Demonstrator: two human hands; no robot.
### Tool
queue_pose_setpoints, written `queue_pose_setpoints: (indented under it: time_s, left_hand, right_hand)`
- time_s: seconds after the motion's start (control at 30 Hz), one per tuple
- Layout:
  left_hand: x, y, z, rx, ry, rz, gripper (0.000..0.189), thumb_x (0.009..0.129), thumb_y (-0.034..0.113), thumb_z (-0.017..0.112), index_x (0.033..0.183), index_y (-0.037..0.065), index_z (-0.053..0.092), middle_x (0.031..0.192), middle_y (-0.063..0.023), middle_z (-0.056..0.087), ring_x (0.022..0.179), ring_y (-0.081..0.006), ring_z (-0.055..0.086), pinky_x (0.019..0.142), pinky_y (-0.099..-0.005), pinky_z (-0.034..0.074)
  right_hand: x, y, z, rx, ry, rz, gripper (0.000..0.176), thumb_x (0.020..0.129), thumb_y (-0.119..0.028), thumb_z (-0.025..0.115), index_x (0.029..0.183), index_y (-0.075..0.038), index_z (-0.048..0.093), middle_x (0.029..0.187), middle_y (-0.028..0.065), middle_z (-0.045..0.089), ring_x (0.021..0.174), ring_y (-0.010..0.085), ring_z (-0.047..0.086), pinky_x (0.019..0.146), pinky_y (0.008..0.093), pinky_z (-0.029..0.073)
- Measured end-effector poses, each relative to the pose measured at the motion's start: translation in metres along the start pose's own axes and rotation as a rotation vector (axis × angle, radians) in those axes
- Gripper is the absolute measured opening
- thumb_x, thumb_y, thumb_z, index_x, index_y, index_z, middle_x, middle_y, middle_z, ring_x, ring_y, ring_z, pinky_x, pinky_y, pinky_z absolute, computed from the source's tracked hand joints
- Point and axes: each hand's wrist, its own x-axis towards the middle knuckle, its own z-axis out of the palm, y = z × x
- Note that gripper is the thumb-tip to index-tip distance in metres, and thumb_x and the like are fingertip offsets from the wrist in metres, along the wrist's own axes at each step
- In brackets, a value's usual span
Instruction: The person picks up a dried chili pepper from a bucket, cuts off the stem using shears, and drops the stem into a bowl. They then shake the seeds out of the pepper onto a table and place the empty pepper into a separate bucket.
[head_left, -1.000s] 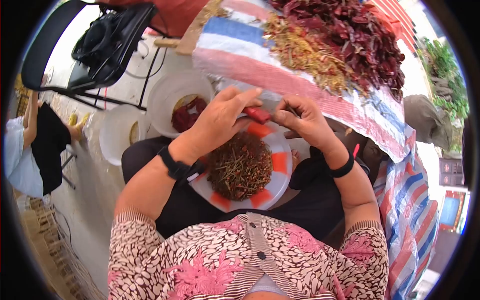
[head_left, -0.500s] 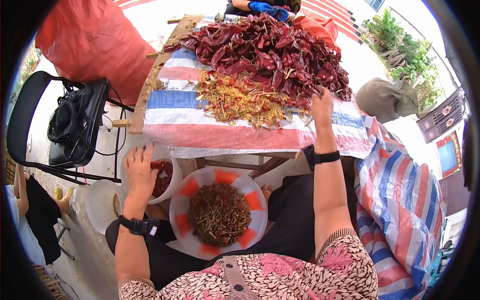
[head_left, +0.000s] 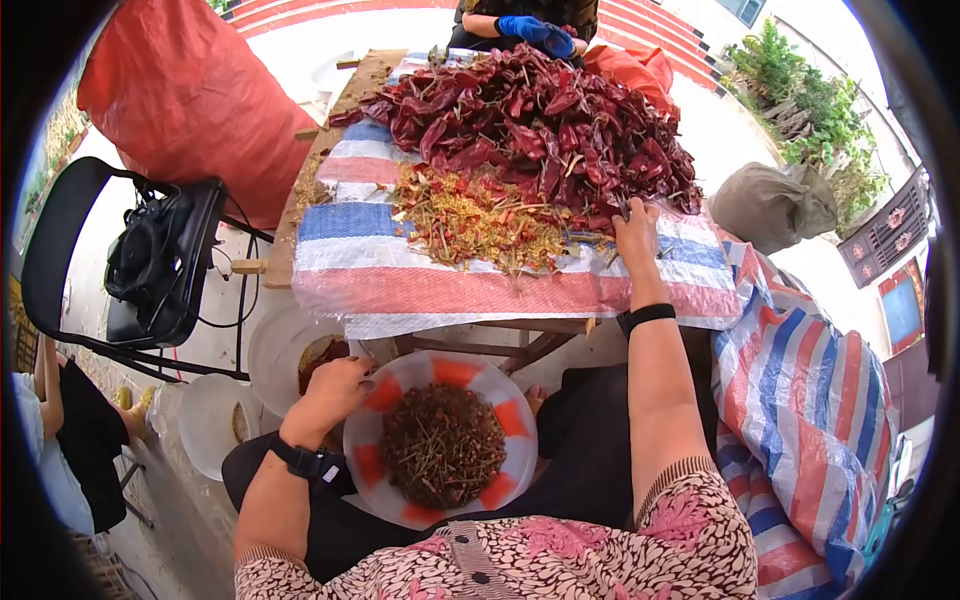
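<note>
A large heap of dried red chili peppers (head_left: 540, 125) covers the far part of the table. Along its near edge lie yellow seeds and broken stems (head_left: 485, 222). My right hand (head_left: 638, 238) is at the heap's near right corner, its fingers closed on a dried chili pepper that they partly hide. Between my legs rests an orange-and-white basin (head_left: 511, 415) holding stems and dark red scraps (head_left: 440, 445). My left hand (head_left: 338, 392) hovers at the basin's left rim, fingers curled together; what they hold, if anything, is hidden. Just behind it stands a whitish bucket (head_left: 275, 350) with chilies inside.
A striped sheet (head_left: 450, 290) covers the table. A second pale bucket (head_left: 212, 425) stands left, near a black chair (head_left: 70, 250) with a bag (head_left: 150, 250). A red sack (head_left: 195, 110) is behind. Across the table sits a person with blue gloves (head_left: 535, 30). Striped sheeting (head_left: 800, 400) hangs right.
My left hand has moved right from over the bucket to the basin's rim, its spread fingers now curled. My right hand has come slightly nearer to me. The view has shifted slightly.
</note>
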Motion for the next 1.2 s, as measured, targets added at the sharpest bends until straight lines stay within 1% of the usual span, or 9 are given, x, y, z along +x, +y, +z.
queue_pose_setpoints:
  time_s: [0.13,0.27,0.33,0.4,0.47,0.67,0.8,0.97,1.2]
  left_hand:
    - [0.004,-0.001,0.006,-0.148,0.029,0.128,0.027,0.077,0.012,0.062,0.103,0.004,0.064,0.087,-0.0213,0.065,0.081,-0.0389,0.062,0.072,-0.0442,0.051]
    - [0.001,0.018,-0.013,-0.439,-0.071,0.172,0.031,0.082,0.013,0.063,0.110,0.002,0.062,0.093,-0.0163,0.067,0.085,-0.0269,0.065,0.077,-0.0345,0.050]
    - [0.003,0.027,-0.020,-0.657,-0.131,0.156,0.031,0.085,0.013,0.062,0.114,0.002,0.061,0.096,-0.0117,0.068,0.088,-0.0195,0.064,0.081,-0.0306,0.049]
    - [0.003,0.034,-0.022,-0.911,-0.194,0.140,0.030,0.089,0.012,0.061,0.117,0.001,0.059,0.098,-0.0079,0.067,0.092,-0.0141,0.061,0.084,-0.0292,0.048]
    - [0.005,0.038,-0.027,-1.098,-0.223,0.150,0.034,0.093,0.012,0.057,0.125,0.002,0.053,0.106,-0.0077,0.065,0.099,-0.0132,0.058,0.089,-0.0290,0.045]
    - [0.014,0.041,-0.029,-1.383,-0.104,0.179,0.047,0.094,0.020,0.058,0.135,0.005,0.043,0.122,-0.0107,0.058,0.108,-0.0181,0.056,0.093,-0.0318,0.045]
    - [0.022,0.047,-0.024,-1.424,-0.079,0.197,0.054,0.095,0.026,0.057,0.140,0.006,0.036,0.133,-0.0115,0.050,0.117,-0.0206,0.052,0.095,-0.0334,0.044]
    - [0.024,0.048,-0.033,-1.455,-0.052,0.269,0.060,0.095,0.030,0.055,0.145,0.007,0.029,0.140,-0.0119,0.042,0.124,-0.0221,0.046,0.098,-0.0340,0.042]
    - [0.033,0.043,-0.030,-1.480,0.149,0.337,0.059,0.098,0.030,0.051,0.146,0.007,0.026,0.142,-0.0096,0.041,0.127,-0.0215,0.045,0.102,-0.0350,0.040]
  right_hand:
    - [-0.009,-0.006,-0.008,-0.023,0.024,0.059,0.032,0.084,-0.019,0.063,0.112,-0.014,0.048,0.113,0.0111,0.058,0.103,0.0352,0.060,0.082,0.0502,0.046]
    - [-0.020,-0.023,-0.032,0.160,0.411,-0.018,0.027,0.082,-0.015,0.063,0.106,-0.011,0.051,0.103,0.0114,0.063,0.097,0.0357,0.060,0.079,0.0453,0.046]
    - [-0.016,-0.026,-0.028,0.670,0.444,-0.059,0.024,0.084,-0.011,0.064,0.104,-0.005,0.053,0.083,0.0078,0.060,0.082,0.0241,0.059,0.075,0.0372,0.046]
    - [-0.020,-0.027,-0.020,0.865,0.312,-0.029,0.020,0.086,-0.010,0.065,0.100,-0.004,0.053,0.078,0.0016,0.056,0.063,0.0131,0.053,0.059,0.0300,0.045]
    - [-0.063,-0.074,-0.047,1.349,-0.069,-0.038,0.014,0.087,-0.008,0.065,0.095,-0.008,0.053,0.069,0.0001,0.050,0.043,0.0052,0.038,0.036,0.0227,0.030]
    - [-0.151,-0.154,-0.043,1.622,-0.860,0.256,0.016,0.089,-0.006,0.062,0.098,-0.011,0.049,0.067,-0.0015,0.048,0.042,0.0053,0.038,0.035,0.0220,0.027]
    - [-0.160,-0.165,-0.007,1.552,-0.937,0.274,0.016,0.089,-0.009,0.063,0.093,-0.013,0.048,0.065,-0.0027,0.046,0.041,0.0058,0.036,0.034,0.0209,0.027]
    - [-0.172,-0.182,-0.011,1.506,-0.872,0.072,0.028,0.094,-0.009,0.056,0.121,-0.006,0.048,0.080,0.0008,0.055,0.041,0.0035,0.037,0.034,0.0200,0.028]
    - [-0.181,-0.179,-0.011,1.351,-1.178,0.009,0.022,0.093,-0.015,0.059,0.112,-0.008,0.051,0.069,-0.0033,0.052,0.039,0.0021,0.034,0.035,0.0191,0.025]
